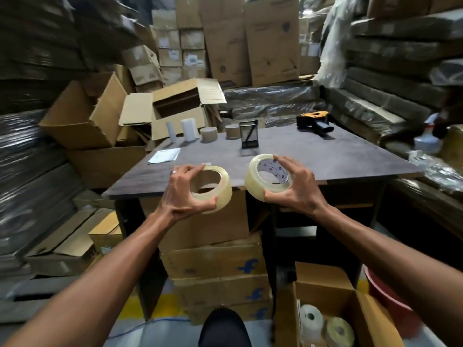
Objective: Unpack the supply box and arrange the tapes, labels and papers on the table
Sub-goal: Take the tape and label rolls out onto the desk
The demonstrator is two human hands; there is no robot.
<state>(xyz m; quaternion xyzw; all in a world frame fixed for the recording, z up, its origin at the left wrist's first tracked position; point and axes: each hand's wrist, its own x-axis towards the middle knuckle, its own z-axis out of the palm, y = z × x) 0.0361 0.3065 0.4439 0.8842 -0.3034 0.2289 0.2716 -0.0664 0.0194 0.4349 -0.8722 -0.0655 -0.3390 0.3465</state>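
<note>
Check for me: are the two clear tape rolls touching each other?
Apart. The head view shows the left tape roll and the right tape roll with a strip of table edge visible between them.

Both bare forearms reach forward from the near edge, side by side and well apart. The left hand (184, 190) is raised with its back toward the camera, its fingers (193, 169) curled over the top of a roll of clear tape (213, 187) and its thumb under the rim; a ring sits on one finger. The right hand (294, 185) mirrors it, fingers spread over the far side of a second clear tape roll (268, 175), thumb pressed against the near rim. Both wrists are bent slightly upward.
</note>
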